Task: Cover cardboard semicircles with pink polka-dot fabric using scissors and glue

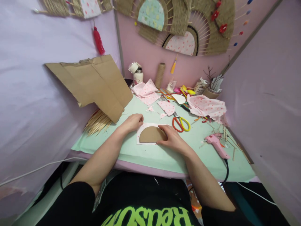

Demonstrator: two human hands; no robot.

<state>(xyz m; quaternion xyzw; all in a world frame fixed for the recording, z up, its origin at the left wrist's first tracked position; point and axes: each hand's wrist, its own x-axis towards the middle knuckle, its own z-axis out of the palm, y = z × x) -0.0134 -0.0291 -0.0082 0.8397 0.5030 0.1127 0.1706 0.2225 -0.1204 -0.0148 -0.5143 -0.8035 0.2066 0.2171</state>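
A brown cardboard half-circle [151,135] lies flat on a white, pink-dotted piece of fabric [138,139], its straight edge towards me. My right hand [173,139] grips the right end of the half-circle, thumb at the lower edge and fingers at the curve. At the fabric's upper left corner my left hand [134,122] rests with curled fingers; whatever they hold, if anything, is hidden. Just beyond my right hand are scissors [180,123] with one red and one yellow handle. A rounded dotted fabric-covered piece [166,107] lies behind them.
A pink glue gun [217,146] with a black cord lies at the right among sticks. Folded cardboard [94,81] leans at the left over a bundle of thin sticks [98,123]. Dotted cloth [207,106], a twine roll [160,75] and a jar [138,75] are at the back.
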